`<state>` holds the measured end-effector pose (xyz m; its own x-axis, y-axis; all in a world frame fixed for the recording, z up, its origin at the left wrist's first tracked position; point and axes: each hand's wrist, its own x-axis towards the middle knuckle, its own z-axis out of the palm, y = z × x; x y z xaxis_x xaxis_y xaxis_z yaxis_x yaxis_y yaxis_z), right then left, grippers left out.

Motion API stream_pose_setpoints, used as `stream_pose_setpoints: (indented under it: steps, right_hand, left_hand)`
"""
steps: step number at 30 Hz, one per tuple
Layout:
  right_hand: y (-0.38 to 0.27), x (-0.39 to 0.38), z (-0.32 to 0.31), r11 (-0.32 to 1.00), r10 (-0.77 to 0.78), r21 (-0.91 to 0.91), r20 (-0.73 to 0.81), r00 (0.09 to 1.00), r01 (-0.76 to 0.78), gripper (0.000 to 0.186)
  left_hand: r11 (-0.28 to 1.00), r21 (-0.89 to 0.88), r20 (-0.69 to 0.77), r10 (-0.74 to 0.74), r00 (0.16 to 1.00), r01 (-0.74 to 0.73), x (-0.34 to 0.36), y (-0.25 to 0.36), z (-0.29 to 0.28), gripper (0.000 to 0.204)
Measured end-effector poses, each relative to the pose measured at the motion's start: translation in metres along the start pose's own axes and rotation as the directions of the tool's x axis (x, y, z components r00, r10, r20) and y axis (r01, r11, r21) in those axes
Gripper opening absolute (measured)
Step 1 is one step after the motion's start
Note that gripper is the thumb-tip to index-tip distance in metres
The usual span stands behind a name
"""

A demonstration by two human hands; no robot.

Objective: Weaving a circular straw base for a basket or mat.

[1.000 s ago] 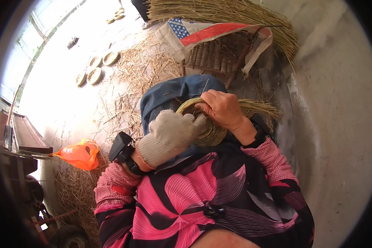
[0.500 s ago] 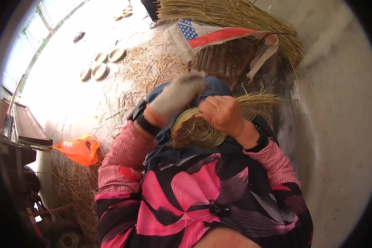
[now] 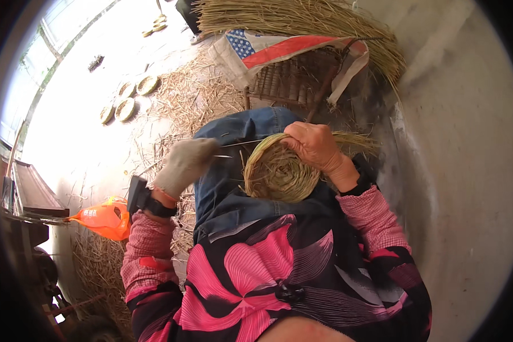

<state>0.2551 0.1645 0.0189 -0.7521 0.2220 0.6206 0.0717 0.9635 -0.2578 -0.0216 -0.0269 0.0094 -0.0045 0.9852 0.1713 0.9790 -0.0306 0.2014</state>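
A round coiled straw basket (image 3: 285, 174) rests in my lap, its open side facing up. My right hand (image 3: 314, 149), bare, pinches the basket's far right rim, and loose straw ends (image 3: 356, 141) stick out to the right from under it. Left of the basket, my left hand (image 3: 189, 163) wears a pale work glove and is closed, slightly blurred. A thin pale needle (image 3: 224, 156) pokes out of its fingers. From that hand a taut thread (image 3: 245, 142) runs to the basket rim near my right fingers.
Ahead stands a slatted bamboo chair (image 3: 285, 82) with a printed sack (image 3: 279, 48) over it. Behind lies a big straw bundle (image 3: 302, 20). Several small baskets (image 3: 125, 108) and scattered straw cover the floor at left, near an orange plastic bag (image 3: 105, 219). A wall (image 3: 467, 142) rises at right.
My left hand has swung from beside the basket rim out to the left, and the thread now stretches between it and the basket. My right hand keeps its grip on the rim.
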Motion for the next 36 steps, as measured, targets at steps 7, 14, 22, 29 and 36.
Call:
stream_pose_setpoints:
  steps: [7,14,22,29,36]
  right_hand:
    - [-0.002,-0.014,0.005,0.993,0.115,0.038,-0.039,0.993,-0.113,0.023]
    - [-0.01,-0.015,0.011,0.999,0.004,-0.055,0.026,1.0,-0.003,0.019]
    - [-0.014,-0.019,0.018,0.997,0.06,0.043,-0.048,0.997,-0.058,0.019]
    - [-0.019,-0.009,0.017,0.999,0.032,0.018,0.032,0.999,-0.033,0.016]
    - [-0.004,-0.015,0.006,0.993,-0.1,-0.046,0.109,0.989,0.106,0.02]
  left_hand:
    - [-0.079,-0.996,0.044,-0.818,0.574,-0.036,-0.078,-0.09,0.019,0.017]
    - [-0.547,-0.554,-0.28,-0.588,0.759,-0.628,-0.095,-0.085,-0.014,0.031]
    - [0.306,-0.916,-0.15,-0.861,0.485,0.258,-0.079,-0.047,0.003,0.041]
    - [0.987,-0.162,-0.077,0.003,0.997,-0.015,0.035,0.098,0.006,0.035]
    - [0.991,-0.129,0.018,-0.018,1.0,0.02,0.038,0.101,0.018,0.024]
